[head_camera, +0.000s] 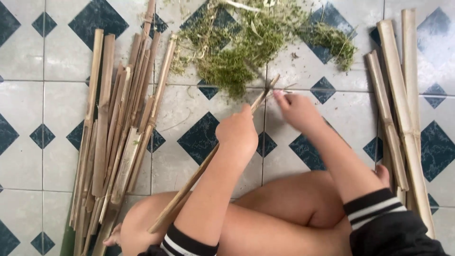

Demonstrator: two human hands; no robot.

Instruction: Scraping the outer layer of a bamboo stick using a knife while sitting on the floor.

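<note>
I sit cross-legged on a tiled floor. My left hand (pixel 238 133) is closed around a long split bamboo strip (pixel 189 185) that runs from my knee up toward a green pile. Just right of it, my right hand (pixel 297 110) reaches to the strip's far tip (pixel 270 87), fingers pinching thin fibres there. The pile of green shavings and leaf scraps (pixel 246 42) lies directly beyond the tip.
A heap of split bamboo strips (pixel 118 128) lies on the left. Three thicker pale bamboo pieces (pixel 403 109) lie on the right beside my knee. The floor is white tile with dark blue diamonds (pixel 199 137).
</note>
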